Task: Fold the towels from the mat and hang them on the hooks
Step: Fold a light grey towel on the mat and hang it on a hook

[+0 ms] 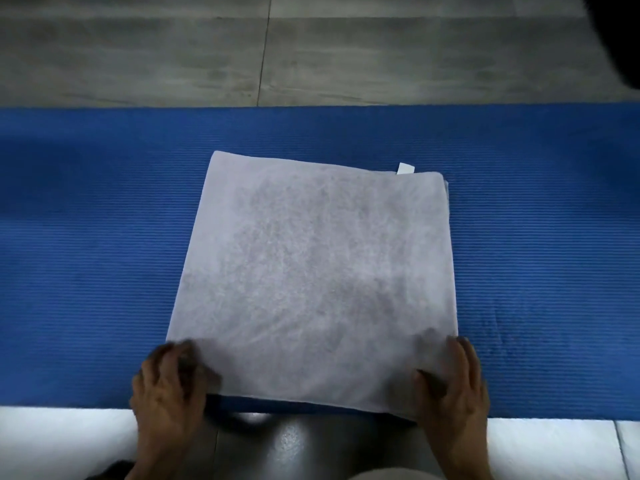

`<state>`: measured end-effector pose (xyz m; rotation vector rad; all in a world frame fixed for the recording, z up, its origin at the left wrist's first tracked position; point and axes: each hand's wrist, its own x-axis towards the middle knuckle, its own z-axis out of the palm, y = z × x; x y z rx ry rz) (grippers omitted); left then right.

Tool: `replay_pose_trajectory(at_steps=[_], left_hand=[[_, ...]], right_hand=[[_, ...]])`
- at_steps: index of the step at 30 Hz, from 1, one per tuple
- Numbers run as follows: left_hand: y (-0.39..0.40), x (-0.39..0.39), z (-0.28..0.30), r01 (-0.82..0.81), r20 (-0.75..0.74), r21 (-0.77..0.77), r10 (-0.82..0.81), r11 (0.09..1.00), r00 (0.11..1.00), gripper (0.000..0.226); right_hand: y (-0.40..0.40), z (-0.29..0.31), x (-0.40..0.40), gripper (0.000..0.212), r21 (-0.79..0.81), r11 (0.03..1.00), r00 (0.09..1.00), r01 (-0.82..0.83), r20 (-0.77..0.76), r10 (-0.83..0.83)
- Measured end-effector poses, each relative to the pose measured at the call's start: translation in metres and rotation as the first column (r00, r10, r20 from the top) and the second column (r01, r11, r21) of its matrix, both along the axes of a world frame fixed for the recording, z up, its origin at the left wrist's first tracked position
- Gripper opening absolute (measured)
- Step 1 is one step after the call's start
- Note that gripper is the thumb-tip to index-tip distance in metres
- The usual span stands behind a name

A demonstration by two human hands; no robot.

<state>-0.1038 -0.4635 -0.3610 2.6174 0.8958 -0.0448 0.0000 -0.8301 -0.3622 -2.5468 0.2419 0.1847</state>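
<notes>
— On the blue ribbed mat point(104, 220): what do you hold?
— One white terry towel point(311, 271), folded square, tag point(406, 168) at the far edge. Your left hand point(169, 386) and right hand point(453, 386) pinch its near corners, likely for another fold.

left hand point(169, 382) – blurred | forearms – cut off below | dark shape point(620, 36) – unclear, perhaps hair

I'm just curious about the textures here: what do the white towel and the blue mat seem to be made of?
The towel looks like soft terry cloth, probably cotton: fuzzy matte nap, stacked folded layers, a small sewn tag. The mat looks like foam or rubber: fine parallel ridges and an even matte blue surface.
</notes>
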Motion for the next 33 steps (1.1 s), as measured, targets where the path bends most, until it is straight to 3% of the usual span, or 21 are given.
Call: replay_pose_trajectory(at_steps=[1, 3, 5, 8, 12, 15, 17, 19, 21, 23, 26, 28, 32, 33], left_hand=[[0.001, 0.001, 0.000, -0.059, 0.014, -0.039, 0.060, 0.997, 0.998, 0.060], [0.001, 0.010, 0.009, -0.220, 0.053, -0.194, 0.234, 0.956, 0.971, 0.059], [0.001, 0.018, 0.017, -0.374, 0.052, -0.360, 0.419, 0.855, 0.906, 0.052], [0.010, 0.024, 0.026, -0.481, -0.049, -0.484, 0.526, 0.731, 0.849, 0.043], [0.029, 0.016, 0.039, -0.420, -0.133, -0.702, 0.473, 0.576, 0.871, 0.019], [0.040, 0.009, 0.054, -0.433, -0.299, -0.759, 0.329, 0.486, 0.896, 0.015], [0.047, 0.003, 0.067, -0.466, -0.407, -0.766, 0.227, 0.443, 0.885, 0.022], [0.050, 0.001, 0.082, -0.476, -0.524, -0.752, 0.024, 0.457, 0.851, 0.033], [0.050, -0.001, 0.091, -0.479, -0.547, -0.766, -0.043, 0.429, 0.836, 0.035], [0.049, 0.008, 0.090, -0.556, -0.537, -0.781, 0.149, 0.284, 0.830, 0.023], [0.047, 0.042, 0.090, -0.547, -0.498, -0.837, 0.387, 0.020, 0.777, 0.023], [0.047, 0.073, 0.086, -0.488, -0.461, -0.870, 0.452, -0.062, 0.764, 0.024], [0.046, 0.126, 0.077, -0.267, -0.322, -0.946, 0.573, -0.181, 0.754, 0.043], [0.042, 0.134, 0.075, -0.227, -0.274, -0.962, 0.557, -0.153, 0.784, 0.043]], right_hand=[[-0.002, 0.006, 0.002, 0.058, 0.106, 0.988, 0.993, 0.116, -0.031, -0.114], [-0.003, 0.022, 0.007, 0.049, 0.306, 0.884, 0.924, 0.353, -0.265, -0.277], [-0.008, 0.031, 0.010, 0.030, 0.374, 0.819, 0.864, 0.434, -0.430, -0.262], [-0.010, 0.043, 0.011, 0.009, 0.388, 0.775, 0.792, 0.500, -0.566, -0.228], [-0.015, 0.057, 0.012, 0.007, 0.448, 0.723, 0.749, 0.526, -0.647, -0.144], [-0.027, 0.066, 0.011, 0.026, 0.509, 0.648, 0.690, 0.567, -0.723, -0.035], [-0.040, 0.074, 0.008, 0.049, 0.497, 0.666, 0.671, 0.556, -0.741, -0.007], [-0.053, 0.084, 0.011, 0.051, 0.459, 0.718, 0.644, 0.524, -0.765, 0.019], [-0.065, 0.093, 0.018, 0.051, 0.441, 0.730, 0.584, 0.522, -0.809, 0.071], [-0.069, 0.098, 0.033, 0.049, 0.464, 0.675, 0.546, 0.573, -0.831, 0.107], [-0.053, 0.098, 0.067, 0.025, 0.512, 0.497, 0.558, 0.700, -0.827, 0.065], [-0.038, 0.091, 0.097, 0.012, 0.520, 0.388, 0.567, 0.761, -0.824, -0.010], [-0.011, 0.069, 0.140, 0.031, 0.611, 0.175, 0.629, 0.772, -0.774, -0.071], [-0.006, 0.065, 0.142, 0.035, 0.651, 0.195, 0.673, 0.734, -0.737, -0.071]])
